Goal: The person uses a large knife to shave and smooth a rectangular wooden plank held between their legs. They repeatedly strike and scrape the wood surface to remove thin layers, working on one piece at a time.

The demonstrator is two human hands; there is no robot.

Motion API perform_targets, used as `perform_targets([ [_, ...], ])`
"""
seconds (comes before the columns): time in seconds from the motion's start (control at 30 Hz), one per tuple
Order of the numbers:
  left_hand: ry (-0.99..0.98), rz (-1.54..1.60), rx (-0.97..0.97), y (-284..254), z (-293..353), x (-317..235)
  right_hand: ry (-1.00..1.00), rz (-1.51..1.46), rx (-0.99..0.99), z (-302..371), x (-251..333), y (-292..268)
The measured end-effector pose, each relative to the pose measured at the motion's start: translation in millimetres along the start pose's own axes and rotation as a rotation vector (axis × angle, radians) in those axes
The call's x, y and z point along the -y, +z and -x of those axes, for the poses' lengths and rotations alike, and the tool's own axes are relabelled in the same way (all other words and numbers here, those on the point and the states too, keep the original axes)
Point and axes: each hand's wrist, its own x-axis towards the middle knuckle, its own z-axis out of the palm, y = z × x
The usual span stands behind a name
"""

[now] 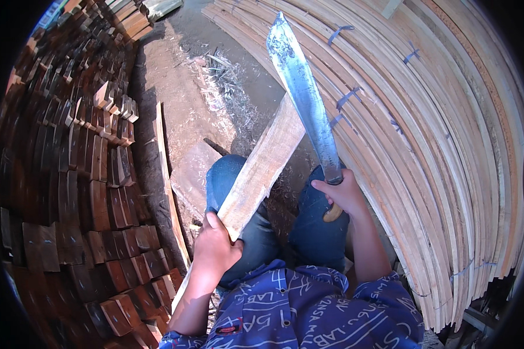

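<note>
My left hand (215,249) is closed round the near end of a pale wooden board (261,163), which slants away from me to the upper right above my left knee. A splinter stands out from the board's right edge. In my right hand (344,193) is a machete (305,90) with a long, broad, worn metal blade and a light curved handle. The blade points up and away, its tip leaning left. Its flat lies in front of the board's far end; whether the two touch, I cannot tell.
Dark cut wood blocks (70,192) are stacked along my left. Long pale planks (425,134), tied with blue strips, fill the right side. Wood shavings (227,87) litter the dirt ground ahead. A thin strip of wood (164,157) lies beside the left stack.
</note>
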Motion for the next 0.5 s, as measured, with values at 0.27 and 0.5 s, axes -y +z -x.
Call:
perform_targets([
  [0.27,0.078,0.012,-0.009,-1.4,0.2,-0.6,-0.35,0.159,-0.146,-10.8,56.5,0.2],
  [0.5,-0.009,-0.106,0.005,-2.2,3.0,-1.1,-0.194,0.316,-0.165,-7.7,44.2,12.5],
])
